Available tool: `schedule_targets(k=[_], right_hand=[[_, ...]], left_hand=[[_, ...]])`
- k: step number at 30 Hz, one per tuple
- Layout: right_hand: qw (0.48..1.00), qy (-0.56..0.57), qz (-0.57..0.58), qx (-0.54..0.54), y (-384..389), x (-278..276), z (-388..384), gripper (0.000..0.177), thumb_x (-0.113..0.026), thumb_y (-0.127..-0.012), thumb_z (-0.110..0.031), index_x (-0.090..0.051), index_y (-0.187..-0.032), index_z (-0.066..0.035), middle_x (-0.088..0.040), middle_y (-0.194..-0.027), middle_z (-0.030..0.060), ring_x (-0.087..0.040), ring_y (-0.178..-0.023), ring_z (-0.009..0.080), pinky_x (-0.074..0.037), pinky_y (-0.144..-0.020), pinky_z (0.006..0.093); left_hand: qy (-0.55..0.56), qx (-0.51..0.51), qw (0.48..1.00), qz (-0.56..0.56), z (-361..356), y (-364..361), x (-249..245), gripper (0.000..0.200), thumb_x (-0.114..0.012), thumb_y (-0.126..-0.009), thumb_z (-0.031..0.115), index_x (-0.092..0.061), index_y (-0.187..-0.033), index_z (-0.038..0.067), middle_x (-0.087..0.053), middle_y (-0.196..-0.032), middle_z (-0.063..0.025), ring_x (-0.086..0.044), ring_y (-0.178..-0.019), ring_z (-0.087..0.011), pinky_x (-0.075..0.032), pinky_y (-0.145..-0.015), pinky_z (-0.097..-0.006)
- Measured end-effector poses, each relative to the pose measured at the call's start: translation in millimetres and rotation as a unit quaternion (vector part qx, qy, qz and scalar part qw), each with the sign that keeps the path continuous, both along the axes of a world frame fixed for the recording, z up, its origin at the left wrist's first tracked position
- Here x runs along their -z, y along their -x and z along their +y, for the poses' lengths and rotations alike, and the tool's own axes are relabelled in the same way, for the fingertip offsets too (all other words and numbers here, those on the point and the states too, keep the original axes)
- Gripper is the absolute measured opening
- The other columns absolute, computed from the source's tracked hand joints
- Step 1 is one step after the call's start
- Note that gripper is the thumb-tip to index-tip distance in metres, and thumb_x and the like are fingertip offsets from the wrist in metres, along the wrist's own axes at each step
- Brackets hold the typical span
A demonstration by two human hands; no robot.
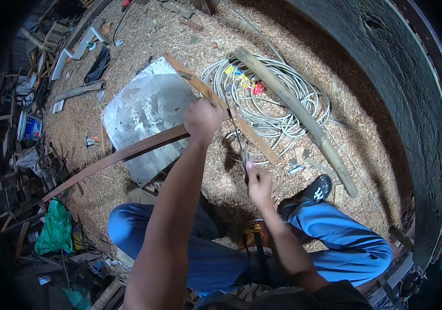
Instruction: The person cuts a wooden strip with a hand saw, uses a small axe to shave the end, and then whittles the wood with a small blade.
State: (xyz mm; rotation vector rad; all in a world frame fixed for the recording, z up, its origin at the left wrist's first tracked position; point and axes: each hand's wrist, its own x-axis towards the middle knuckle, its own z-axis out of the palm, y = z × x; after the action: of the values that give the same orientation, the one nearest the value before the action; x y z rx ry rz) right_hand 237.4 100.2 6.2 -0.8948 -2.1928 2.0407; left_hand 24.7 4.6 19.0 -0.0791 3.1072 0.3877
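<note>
My left hand (203, 119) is closed around a long, slightly curved wooden strip (143, 147) near its right end. The strip slants down to the left across a grey metal sheet (151, 101). My right hand (258, 186) is wrapped round the handle of a long, thin-bladed tool (238, 135); its exact kind is unclear. The blade points up and away, crossing right at the strip's end. A second, lighter wooden strip (259, 142) runs diagonally behind the blade and my left hand.
A coil of grey cable (308, 106) lies on the shavings-covered ground, with a thick wooden pole (283, 93) across it. A dark curved wall (396, 93) rises on the right. Scrap wood and a green plastic bag (55, 227) crowd the left. My shoe (320, 190) is near the pole.
</note>
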Motion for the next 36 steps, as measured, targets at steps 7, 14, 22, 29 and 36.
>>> schedule_targets(k=[7,14,22,29,36], right_hand=[[0.999,-0.016,-0.039,0.005,-36.2,15.5,-7.4,0.057,-0.056,-0.102,-0.031,-0.046,-0.055,-0.001,-0.039,-0.052,-0.0038,-0.031,-0.051,0.0073,-0.025,-0.047,0.0333],[0.999,0.013,-0.046,-0.008,-33.4,-0.8,10.2,0.055,-0.057,-0.101,-0.032,-0.045,-0.058,0.000,-0.035,-0.053,-0.0029,-0.032,-0.052,0.0077,-0.027,-0.048,0.0329],[0.996,-0.066,-0.060,-0.024,8.1,-12.8,10.8,0.058,-0.058,-0.100,-0.036,-0.052,-0.056,0.002,-0.043,-0.048,-0.0002,-0.037,-0.050,0.0080,-0.030,-0.048,0.0337],[0.999,-0.038,-0.012,-0.026,6.3,1.4,9.7,0.057,-0.058,-0.101,-0.031,-0.047,-0.054,-0.001,-0.038,-0.050,-0.0021,-0.033,-0.050,0.0083,-0.029,-0.048,0.0338],[0.998,-0.014,-0.066,-0.014,-18.7,2.5,7.5,0.058,-0.059,-0.099,-0.035,-0.048,-0.055,0.001,-0.037,-0.050,-0.0020,-0.032,-0.051,0.0086,-0.026,-0.048,0.0348]], left_hand=[[-0.001,-0.063,0.998,0.000,4.3,4.9,-3.3,0.050,-0.047,-0.093,0.040,-0.075,-0.076,0.003,-0.071,-0.079,-0.0222,-0.070,-0.077,-0.0390,-0.055,-0.074,-0.0468],[0.022,-0.010,0.999,0.023,3.5,1.1,0.0,0.049,-0.047,-0.095,0.036,-0.073,-0.073,0.000,-0.069,-0.077,-0.0240,-0.070,-0.074,-0.0407,-0.056,-0.070,-0.0486],[0.013,0.040,0.999,0.002,2.7,2.2,-3.2,0.049,-0.046,-0.098,0.034,-0.074,-0.073,0.001,-0.070,-0.077,-0.0226,-0.071,-0.074,-0.0382,-0.057,-0.071,-0.0461],[-0.002,0.021,1.000,0.009,-0.2,4.9,2.1,0.054,-0.047,-0.098,0.041,-0.073,-0.071,0.002,-0.069,-0.073,-0.0239,-0.070,-0.071,-0.0407,-0.056,-0.070,-0.0471],[0.017,0.053,0.998,-0.021,-1.1,4.9,4.7,0.057,-0.045,-0.099,0.042,-0.074,-0.073,0.001,-0.069,-0.075,-0.0247,-0.070,-0.074,-0.0410,-0.055,-0.073,-0.0483]])
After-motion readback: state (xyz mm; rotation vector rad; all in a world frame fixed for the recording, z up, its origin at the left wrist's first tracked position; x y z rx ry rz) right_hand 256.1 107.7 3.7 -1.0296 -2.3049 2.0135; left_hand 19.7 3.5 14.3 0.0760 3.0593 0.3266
